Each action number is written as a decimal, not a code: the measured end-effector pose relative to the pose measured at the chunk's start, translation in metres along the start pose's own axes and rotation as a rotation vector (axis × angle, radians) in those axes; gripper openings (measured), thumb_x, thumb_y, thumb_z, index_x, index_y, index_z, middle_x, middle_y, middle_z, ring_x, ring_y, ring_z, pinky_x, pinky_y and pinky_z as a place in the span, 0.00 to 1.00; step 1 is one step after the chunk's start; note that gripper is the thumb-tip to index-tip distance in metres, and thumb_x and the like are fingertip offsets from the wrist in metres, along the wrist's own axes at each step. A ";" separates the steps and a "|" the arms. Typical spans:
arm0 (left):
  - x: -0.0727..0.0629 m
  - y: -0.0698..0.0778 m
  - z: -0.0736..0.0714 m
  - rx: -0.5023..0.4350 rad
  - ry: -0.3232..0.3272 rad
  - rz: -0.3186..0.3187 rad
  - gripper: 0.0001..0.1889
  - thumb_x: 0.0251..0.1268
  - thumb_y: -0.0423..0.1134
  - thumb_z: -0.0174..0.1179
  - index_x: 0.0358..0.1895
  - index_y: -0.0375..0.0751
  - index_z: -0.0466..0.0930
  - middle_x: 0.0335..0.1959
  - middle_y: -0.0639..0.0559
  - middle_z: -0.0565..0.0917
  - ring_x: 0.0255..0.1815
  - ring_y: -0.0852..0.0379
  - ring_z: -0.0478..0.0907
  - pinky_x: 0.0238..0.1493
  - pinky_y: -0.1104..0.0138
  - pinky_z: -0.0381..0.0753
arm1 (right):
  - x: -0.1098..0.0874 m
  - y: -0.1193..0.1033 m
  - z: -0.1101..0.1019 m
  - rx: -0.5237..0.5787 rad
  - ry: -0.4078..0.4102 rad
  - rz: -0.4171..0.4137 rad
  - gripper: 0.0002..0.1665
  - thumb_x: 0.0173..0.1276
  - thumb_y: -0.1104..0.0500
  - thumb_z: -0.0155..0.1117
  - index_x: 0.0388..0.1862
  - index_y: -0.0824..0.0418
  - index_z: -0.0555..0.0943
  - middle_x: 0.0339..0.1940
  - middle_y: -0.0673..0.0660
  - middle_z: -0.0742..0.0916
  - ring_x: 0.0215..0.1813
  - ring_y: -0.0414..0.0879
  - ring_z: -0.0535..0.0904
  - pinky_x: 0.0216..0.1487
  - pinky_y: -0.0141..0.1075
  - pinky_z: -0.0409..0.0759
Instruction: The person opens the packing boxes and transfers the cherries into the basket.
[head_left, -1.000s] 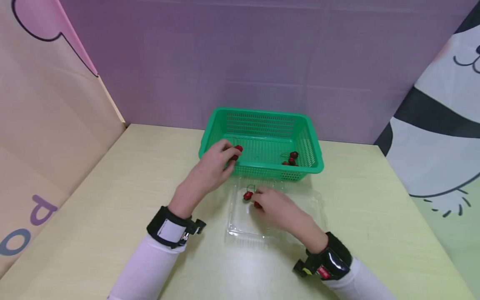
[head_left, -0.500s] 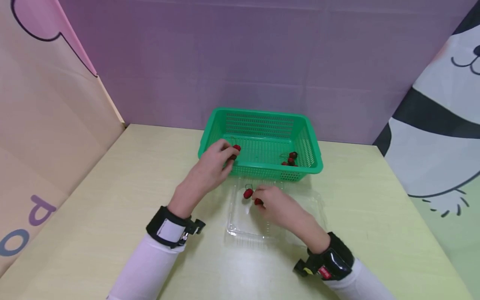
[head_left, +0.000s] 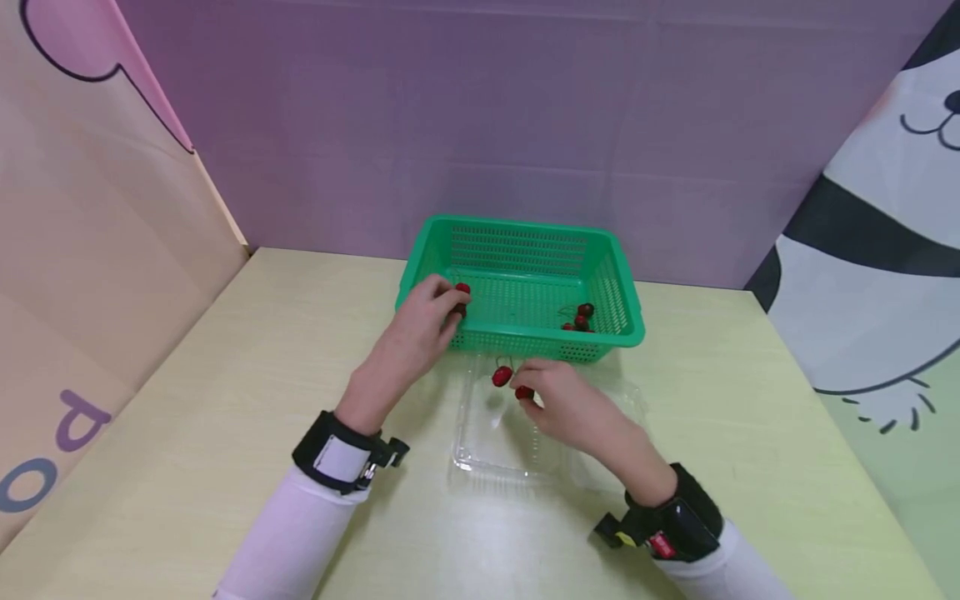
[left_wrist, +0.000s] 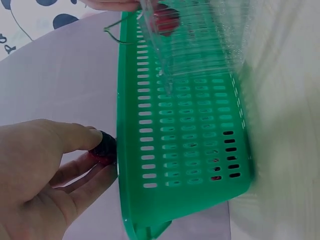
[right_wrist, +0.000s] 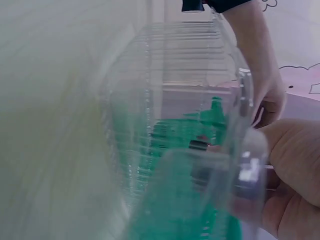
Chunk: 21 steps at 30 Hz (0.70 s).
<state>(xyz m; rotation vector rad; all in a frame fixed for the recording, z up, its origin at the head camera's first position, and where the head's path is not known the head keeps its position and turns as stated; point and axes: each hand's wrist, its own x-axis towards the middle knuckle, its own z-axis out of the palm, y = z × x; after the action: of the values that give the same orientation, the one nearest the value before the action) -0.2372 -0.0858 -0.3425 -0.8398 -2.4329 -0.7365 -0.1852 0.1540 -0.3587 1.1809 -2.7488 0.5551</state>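
Note:
My left hand (head_left: 408, 333) reaches over the near left rim of the green basket (head_left: 525, 223) and pinches cherries (head_left: 462, 289). One dark cherry (left_wrist: 104, 148) shows between its thumb and fingers in the left wrist view. Over the clear plastic box (head_left: 480, 454), my right hand (head_left: 577, 408) pinches a red cherry (head_left: 524, 392). A second cherry (head_left: 502, 377) hangs beside those fingertips, with a looped green stem above it. In the right wrist view the box wall partly hides the right fingers.
Several dark red cherries (head_left: 582, 320) lie in the basket's right end. The box stands in front of the basket on a pale wooden table (head_left: 225, 417). A purple backdrop (head_left: 420, 117) rises behind, with a printed panda panel (head_left: 885, 250) on the right.
My right hand has risen slightly with its cherries, away from the box's floor. The left hand has shifted a little to the left, still holding cherries.

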 end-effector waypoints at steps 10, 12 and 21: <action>-0.003 -0.009 0.003 0.003 0.030 -0.045 0.10 0.68 0.22 0.61 0.50 0.25 0.84 0.44 0.35 0.78 0.48 0.40 0.78 0.50 0.55 0.82 | -0.003 -0.006 -0.012 0.001 0.004 0.000 0.09 0.62 0.70 0.74 0.42 0.64 0.87 0.40 0.54 0.88 0.43 0.48 0.84 0.46 0.38 0.86; -0.003 -0.010 0.004 0.003 0.028 -0.054 0.11 0.68 0.22 0.61 0.50 0.25 0.84 0.45 0.35 0.78 0.47 0.40 0.78 0.50 0.55 0.82 | -0.004 -0.005 -0.014 0.001 0.017 -0.015 0.09 0.63 0.70 0.74 0.42 0.65 0.87 0.40 0.55 0.88 0.43 0.48 0.85 0.46 0.38 0.86; -0.004 -0.011 0.004 0.014 -0.020 -0.105 0.10 0.68 0.22 0.61 0.50 0.27 0.85 0.44 0.37 0.78 0.46 0.43 0.77 0.47 0.56 0.82 | -0.006 0.001 -0.024 0.010 0.122 -0.108 0.11 0.61 0.72 0.75 0.42 0.65 0.86 0.42 0.56 0.88 0.45 0.49 0.85 0.47 0.40 0.86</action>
<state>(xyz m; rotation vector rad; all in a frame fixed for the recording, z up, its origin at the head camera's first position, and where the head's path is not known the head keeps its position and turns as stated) -0.2423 -0.0926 -0.3511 -0.7215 -2.5131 -0.7518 -0.1825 0.1673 -0.3382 1.2456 -2.5668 0.6077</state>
